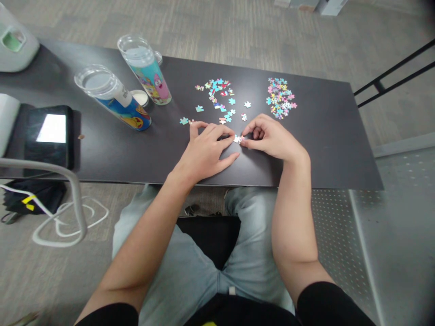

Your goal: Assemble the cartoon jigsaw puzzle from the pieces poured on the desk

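R hand (pixel 272 139) pinches the R end of a small whitish puzzle bit (pixel 238 139) btwn thumb & index. L hand (pixel 205 151) is loosely spread, fingertips at the bit's L end, thumb apart, nearer the table edge. Bit lies flat-ish on the dark table (pixel 329 140), btwn both hands, long axis approx. L–R; neither hand clearly nearer. Scattered pcs (pixel 231 101) sit just beyond, dense pile (pixel 280 98) far R, 2 tumblers (pixel 124 108) far L.
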The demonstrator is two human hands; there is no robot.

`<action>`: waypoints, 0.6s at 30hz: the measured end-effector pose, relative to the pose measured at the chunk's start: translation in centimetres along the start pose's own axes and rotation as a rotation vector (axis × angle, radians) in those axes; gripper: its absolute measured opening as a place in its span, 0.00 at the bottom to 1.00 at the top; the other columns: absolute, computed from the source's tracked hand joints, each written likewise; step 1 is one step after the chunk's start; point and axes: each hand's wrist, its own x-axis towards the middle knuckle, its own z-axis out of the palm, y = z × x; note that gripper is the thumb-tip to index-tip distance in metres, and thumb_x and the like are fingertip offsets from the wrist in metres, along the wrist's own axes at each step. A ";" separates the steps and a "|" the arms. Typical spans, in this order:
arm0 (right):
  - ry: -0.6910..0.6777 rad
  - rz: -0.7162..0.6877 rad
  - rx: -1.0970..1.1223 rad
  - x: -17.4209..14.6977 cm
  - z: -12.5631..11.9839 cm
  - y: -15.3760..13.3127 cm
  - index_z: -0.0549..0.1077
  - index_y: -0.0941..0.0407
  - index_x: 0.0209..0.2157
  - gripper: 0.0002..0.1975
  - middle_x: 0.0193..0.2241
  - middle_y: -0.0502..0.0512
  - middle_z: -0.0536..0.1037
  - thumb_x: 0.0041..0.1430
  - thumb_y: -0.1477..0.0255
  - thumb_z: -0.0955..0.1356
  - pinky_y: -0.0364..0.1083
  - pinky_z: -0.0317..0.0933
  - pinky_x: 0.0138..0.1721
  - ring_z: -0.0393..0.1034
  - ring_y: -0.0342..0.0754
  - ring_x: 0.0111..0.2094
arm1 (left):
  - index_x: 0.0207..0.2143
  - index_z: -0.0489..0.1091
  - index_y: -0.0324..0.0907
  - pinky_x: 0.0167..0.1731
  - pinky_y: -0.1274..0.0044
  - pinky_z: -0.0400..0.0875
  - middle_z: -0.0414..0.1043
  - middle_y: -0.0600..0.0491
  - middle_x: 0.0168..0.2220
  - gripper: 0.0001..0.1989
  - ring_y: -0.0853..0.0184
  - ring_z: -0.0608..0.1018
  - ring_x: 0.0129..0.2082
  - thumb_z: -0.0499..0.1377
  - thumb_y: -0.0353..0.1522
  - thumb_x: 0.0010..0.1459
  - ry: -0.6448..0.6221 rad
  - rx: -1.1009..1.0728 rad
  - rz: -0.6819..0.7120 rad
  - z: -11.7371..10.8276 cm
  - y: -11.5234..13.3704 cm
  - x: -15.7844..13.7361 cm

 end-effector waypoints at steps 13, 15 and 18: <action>-0.015 -0.008 0.050 0.0 -0.2 0.7 0.91 0.50 0.48 0.15 0.48 0.56 0.84 0.63 0.61 0.87 0.54 0.74 0.46 0.72 0.51 0.39 | 0.66 0.88 0.54 0.79 0.40 0.62 0.89 0.45 0.70 0.17 0.44 0.85 0.71 0.68 0.42 0.82 0.103 -0.048 -0.102 -2.1 -1.6 -0.9; -0.006 0.007 0.083 0.0 -0.1 0.9 0.91 0.50 0.50 0.16 0.48 0.56 0.84 0.64 0.60 0.86 0.55 0.74 0.46 0.72 0.50 0.38 | 0.63 0.89 0.56 0.77 0.40 0.62 0.89 0.46 0.68 0.14 0.43 0.84 0.69 0.68 0.41 0.81 0.111 -0.045 -0.130 -2.6 -2.3 -1.1; 0.017 0.027 0.048 0.2 0.3 0.8 0.90 0.49 0.50 0.14 0.49 0.56 0.86 0.66 0.62 0.85 0.55 0.74 0.47 0.72 0.50 0.38 | 0.58 0.92 0.57 0.76 0.40 0.62 0.89 0.46 0.66 0.12 0.44 0.83 0.68 0.69 0.41 0.81 0.095 -0.043 -0.124 -2.6 -3.0 -1.2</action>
